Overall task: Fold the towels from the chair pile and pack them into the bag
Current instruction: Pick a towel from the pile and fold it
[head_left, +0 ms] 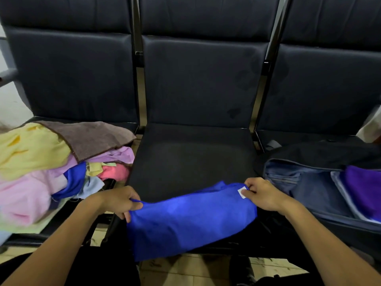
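Observation:
A bright blue towel (185, 219) hangs over the front edge of the middle chair seat (191, 159). My left hand (117, 201) pinches its left top corner. My right hand (261, 195) pinches its right top corner, beside a small white label (241, 192). On the left seat lies a loose pile of towels (41, 168) in yellow, brown, pink, lilac and blue. An open dark bag (321, 188) sits on the right seat with a purple towel (362, 182) inside.
Three dark padded chairs stand in a row with metal posts (140, 83) between them. Tiled floor (195, 269) shows below the seat edge. A pale object (371, 124) sits at the far right edge.

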A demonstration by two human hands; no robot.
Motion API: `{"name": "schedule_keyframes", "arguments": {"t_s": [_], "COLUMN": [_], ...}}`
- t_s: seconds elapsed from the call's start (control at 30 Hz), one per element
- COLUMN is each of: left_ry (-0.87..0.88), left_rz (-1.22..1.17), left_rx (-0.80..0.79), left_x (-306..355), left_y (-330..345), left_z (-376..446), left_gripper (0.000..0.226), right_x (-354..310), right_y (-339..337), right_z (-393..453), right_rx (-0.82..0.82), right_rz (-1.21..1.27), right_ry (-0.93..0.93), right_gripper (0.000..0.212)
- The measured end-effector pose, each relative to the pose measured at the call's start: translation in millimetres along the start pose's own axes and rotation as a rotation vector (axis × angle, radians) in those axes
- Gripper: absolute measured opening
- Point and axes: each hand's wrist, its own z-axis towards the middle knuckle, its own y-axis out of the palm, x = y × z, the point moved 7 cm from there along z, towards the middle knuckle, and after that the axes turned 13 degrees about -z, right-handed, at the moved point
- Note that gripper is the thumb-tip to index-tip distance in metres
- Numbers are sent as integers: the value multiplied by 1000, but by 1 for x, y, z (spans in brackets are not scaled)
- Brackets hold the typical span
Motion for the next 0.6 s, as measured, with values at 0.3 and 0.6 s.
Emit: {"name": "schedule_keyframes", "arguments": {"t_s": [0.3, 0.6], "left_ry": [31, 115], "left_rz": [36, 219], "left_rx": [98, 340], "left_x": [-16, -21], "left_y": [-5, -16], "left_z": [3, 3], "left_gripper": [26, 31], "right_x": [-3, -36], "right_y": [34, 56], "right_z": [26, 51], "right_rx": [-43, -2], "right_rz": [-144, -116], "right_ry": [69, 53], "right_gripper": [19, 26]}}
